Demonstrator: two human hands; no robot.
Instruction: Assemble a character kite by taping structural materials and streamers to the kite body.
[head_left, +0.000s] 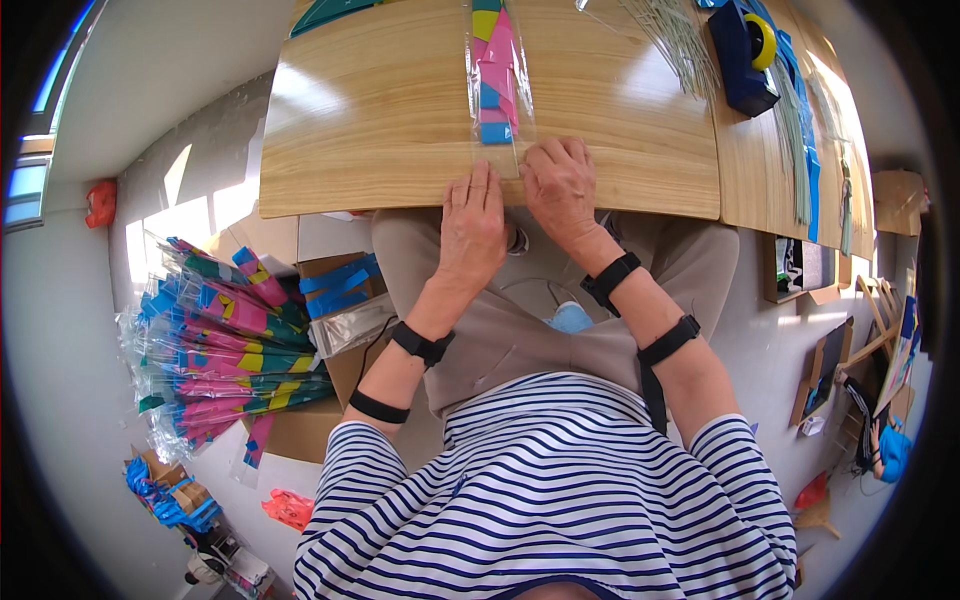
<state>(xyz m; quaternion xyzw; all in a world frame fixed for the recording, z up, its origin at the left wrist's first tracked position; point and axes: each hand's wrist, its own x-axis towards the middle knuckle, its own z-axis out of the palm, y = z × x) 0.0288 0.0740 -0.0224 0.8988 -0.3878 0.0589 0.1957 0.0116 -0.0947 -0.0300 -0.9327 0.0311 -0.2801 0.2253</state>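
A long clear plastic sleeve [507,155] lies lengthwise on the wooden table, its near end by the front edge. Folded pink, yellow, green and blue sheet material [496,80] is inside it; the kind of item cannot be told. My left hand [472,228] rests palm down at the table edge, fingers stretched out and their tips on the sleeve's near end. Beside it, my right hand [562,195] has its fingers curled and pressed together at the sleeve's right near corner. The fingertips of that hand are partly hidden.
A blue tape dispenser [742,65] with a yellow core stands at the table's far right, near thin pale sticks [670,35] and blue strips [811,170]. Many similar filled sleeves [235,345] are heaped in a cardboard box [300,428] at my left. Green material [330,14] lies far left.
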